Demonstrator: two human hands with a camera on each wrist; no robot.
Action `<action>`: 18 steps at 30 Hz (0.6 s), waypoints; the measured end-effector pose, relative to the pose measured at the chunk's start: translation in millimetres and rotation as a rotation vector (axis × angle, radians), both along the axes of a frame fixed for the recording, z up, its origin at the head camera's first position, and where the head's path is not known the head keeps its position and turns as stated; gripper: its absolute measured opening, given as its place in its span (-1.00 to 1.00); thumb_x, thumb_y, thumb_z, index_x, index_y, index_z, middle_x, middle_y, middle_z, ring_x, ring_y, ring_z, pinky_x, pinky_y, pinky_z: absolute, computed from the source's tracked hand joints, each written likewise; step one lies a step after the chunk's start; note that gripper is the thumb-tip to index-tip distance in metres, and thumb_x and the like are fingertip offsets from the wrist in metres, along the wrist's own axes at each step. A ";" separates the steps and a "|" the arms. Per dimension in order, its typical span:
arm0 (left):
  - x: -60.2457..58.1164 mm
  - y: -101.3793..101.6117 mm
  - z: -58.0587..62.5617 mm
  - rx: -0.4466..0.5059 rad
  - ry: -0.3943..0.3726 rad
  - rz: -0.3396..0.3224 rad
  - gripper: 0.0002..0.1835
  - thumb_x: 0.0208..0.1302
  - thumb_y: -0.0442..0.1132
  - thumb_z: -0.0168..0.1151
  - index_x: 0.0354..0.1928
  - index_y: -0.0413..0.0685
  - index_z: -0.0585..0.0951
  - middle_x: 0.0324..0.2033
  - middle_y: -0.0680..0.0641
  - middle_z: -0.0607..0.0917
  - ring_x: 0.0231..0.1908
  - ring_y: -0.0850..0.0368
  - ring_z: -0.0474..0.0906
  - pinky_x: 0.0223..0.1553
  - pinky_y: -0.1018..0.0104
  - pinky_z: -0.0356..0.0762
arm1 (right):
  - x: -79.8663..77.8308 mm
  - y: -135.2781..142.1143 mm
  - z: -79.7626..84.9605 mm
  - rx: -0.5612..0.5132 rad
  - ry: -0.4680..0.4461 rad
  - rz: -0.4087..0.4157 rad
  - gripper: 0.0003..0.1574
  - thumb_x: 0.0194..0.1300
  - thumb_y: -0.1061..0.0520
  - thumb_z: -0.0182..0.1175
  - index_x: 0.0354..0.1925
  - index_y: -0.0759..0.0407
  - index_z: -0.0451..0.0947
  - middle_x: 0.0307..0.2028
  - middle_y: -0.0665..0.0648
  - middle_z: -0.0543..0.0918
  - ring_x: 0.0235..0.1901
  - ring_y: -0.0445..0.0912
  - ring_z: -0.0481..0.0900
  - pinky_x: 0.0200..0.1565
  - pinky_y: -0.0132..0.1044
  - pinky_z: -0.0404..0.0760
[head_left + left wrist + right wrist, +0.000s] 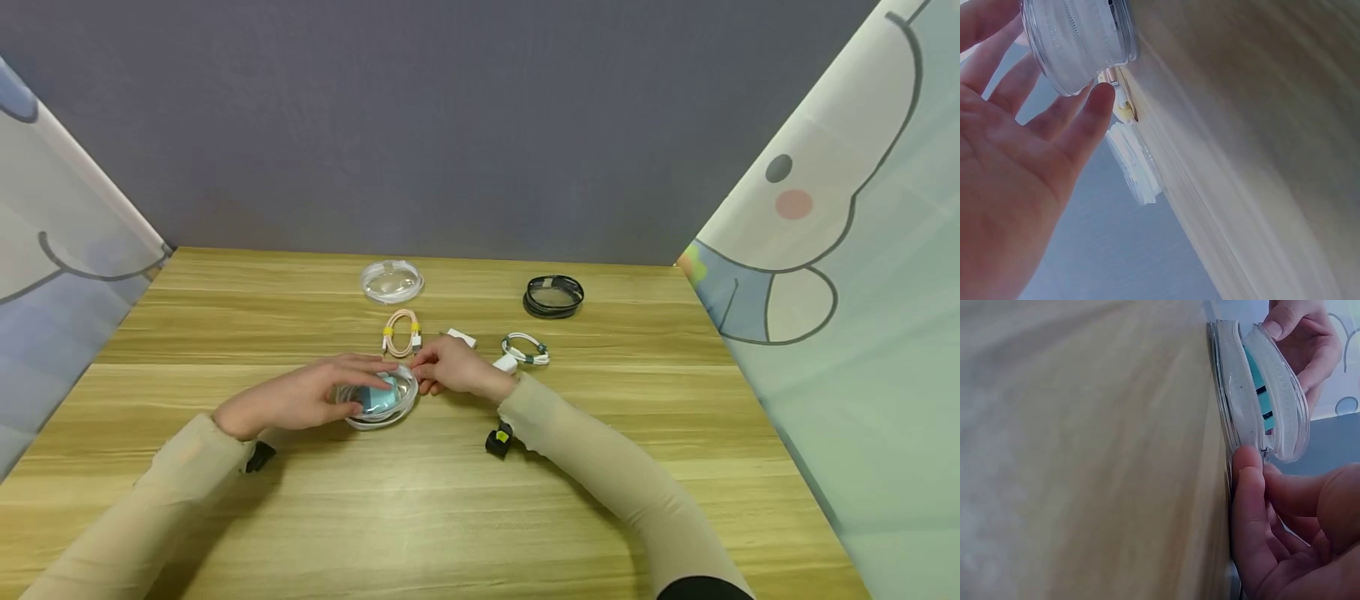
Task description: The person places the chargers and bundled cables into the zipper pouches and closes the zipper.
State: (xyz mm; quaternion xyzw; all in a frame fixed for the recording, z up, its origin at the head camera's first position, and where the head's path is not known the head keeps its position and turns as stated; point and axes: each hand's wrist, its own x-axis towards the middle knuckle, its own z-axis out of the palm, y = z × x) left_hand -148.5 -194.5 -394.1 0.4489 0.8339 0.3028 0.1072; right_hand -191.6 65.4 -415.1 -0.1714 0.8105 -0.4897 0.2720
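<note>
A round clear zip pouch (385, 419) with white trim stands on the table under both hands. Through its partly open zip shows a teal block (1256, 387) with two dark marks. My left hand (311, 393) holds the pouch from its left side, fingers over the top and thumb at the near edge. In the left wrist view, that hand (1016, 134) spreads round the pouch's clear wall (1072, 44). My right hand (457, 367) pinches the pouch's right end by the zip pull (1265, 454), thumb against fingers.
Behind lie a second clear pouch (392, 282), a pink cable coil (402, 333) with yellow ties and a black-trimmed pouch (553, 297). Near my right hand are a white block (461, 337), another white block (506, 363) and a white cable coil (525, 348). A grey panel (435, 125) rises behind the table.
</note>
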 end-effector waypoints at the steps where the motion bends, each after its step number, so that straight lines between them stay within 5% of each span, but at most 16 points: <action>1: 0.1 0.2 0.4 -0.002 -0.008 -0.005 -0.49 0.21 -0.44 0.35 0.22 -0.01 0.62 0.38 -0.11 0.41 0.37 -0.21 0.26 0.23 -0.25 0.31 | 0.0 0.0 0.1 0.000 -0.003 0.002 -0.83 0.45 0.27 0.16 -0.16 0.27 0.69 -0.48 0.14 0.70 -0.52 -0.12 0.68 -0.46 -0.32 0.67; 7: 0.7 1.6 3.0 -0.030 -0.061 -0.023 -0.53 0.34 -0.31 0.30 0.29 0.00 0.58 0.41 -0.01 0.38 0.40 -0.28 0.18 0.27 -0.30 0.22 | 1.3 -0.8 1.4 -0.040 -0.077 -0.004 -0.83 0.50 0.24 0.08 -0.13 0.24 0.63 -0.49 0.23 0.69 -0.57 -0.08 0.66 -0.54 -0.31 0.64; 11: -0.2 3.4 1.3 -0.046 -0.080 -0.026 -0.36 0.11 -0.10 0.51 0.28 0.03 0.59 0.43 -0.02 0.35 0.42 -0.28 0.15 0.29 -0.28 0.19 | 0.9 -0.7 -0.6 -0.044 -0.090 -0.019 -0.83 0.52 0.23 0.07 -0.11 0.23 0.61 -0.50 0.24 0.69 -0.58 -0.08 0.66 -0.55 -0.30 0.64; 14: -1.5 3.5 -1.2 -0.070 -0.081 -0.023 -0.28 -0.05 -0.17 0.61 0.26 0.07 0.61 0.45 0.00 0.32 0.42 -0.22 0.18 0.30 -0.20 0.24 | -0.2 1.1 -2.0 -0.033 -0.082 -0.007 -0.82 0.52 0.20 0.06 -0.11 0.21 0.60 -0.48 0.23 0.69 -0.56 -0.08 0.67 -0.54 -0.29 0.65; 18: -2.1 2.2 -3.3 -0.089 -0.054 -0.011 -0.37 0.01 -0.29 0.57 0.21 0.08 0.64 0.43 0.01 0.34 0.36 -0.14 0.29 0.23 -0.06 0.39 | -0.1 3.2 -1.4 -0.051 -0.100 0.021 -0.82 0.54 0.19 0.02 -0.13 0.21 0.57 -0.41 0.23 0.68 -0.52 -0.06 0.68 -0.52 -0.29 0.65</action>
